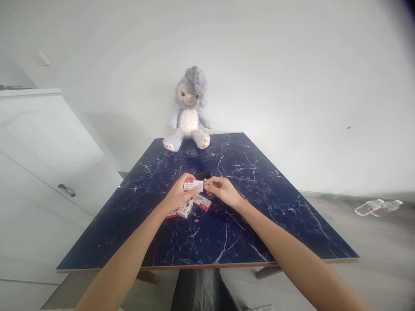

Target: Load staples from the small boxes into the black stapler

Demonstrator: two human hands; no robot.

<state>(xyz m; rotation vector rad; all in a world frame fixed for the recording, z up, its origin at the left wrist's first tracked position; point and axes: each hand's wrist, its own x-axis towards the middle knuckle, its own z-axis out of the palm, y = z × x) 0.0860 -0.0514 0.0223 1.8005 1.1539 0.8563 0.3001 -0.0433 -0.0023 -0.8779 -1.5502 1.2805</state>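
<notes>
My left hand point(179, 192) is closed around a small red-and-white box point(193, 185), holding it above the table with the printed side toward me. At the box's right end, the thumb and fingers of my right hand point(223, 190) are pinched together; the exact spot they grip is too small to make out. Just below lie more small boxes: a red-and-white box point(202, 202), a white box point(185, 209) and a red-edged box point(171, 214) partly hidden by my left wrist. A black object point(202, 175) shows behind the held box, partly covered by my hands.
The dark blue marbled table point(227, 242) spreads out before me. A grey plush rabbit point(189, 112) sits at its far edge against the wall. To the left stands a white cabinet point(42, 172). Clear plastic bottles point(378, 207) lie on the floor at right.
</notes>
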